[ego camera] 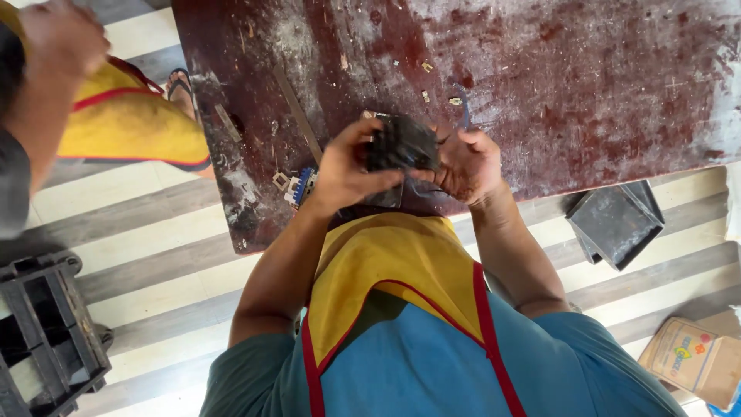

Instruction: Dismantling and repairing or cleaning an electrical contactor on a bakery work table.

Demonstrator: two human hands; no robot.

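Both my hands hold a dark, blocky black part point(401, 144) over the near edge of a worn dark-red table point(587, 85). My left hand point(345, 166) grips its left side, fingers curled over the top. My right hand point(467, 164) clasps the right side, and thin dark wires trail between my fingers. The part is blurred, so its details cannot be made out. A small blue-and-white connector piece point(299, 186) lies on the table just left of my left hand.
Small brass bits point(455, 100) lie scattered on the table beyond my hands. Another person in yellow point(116, 116) stands at the left. A black crate point(46, 332) sits at the lower left, dark trays point(616, 224) on the striped floor right, a cardboard box point(695, 359) at the lower right.
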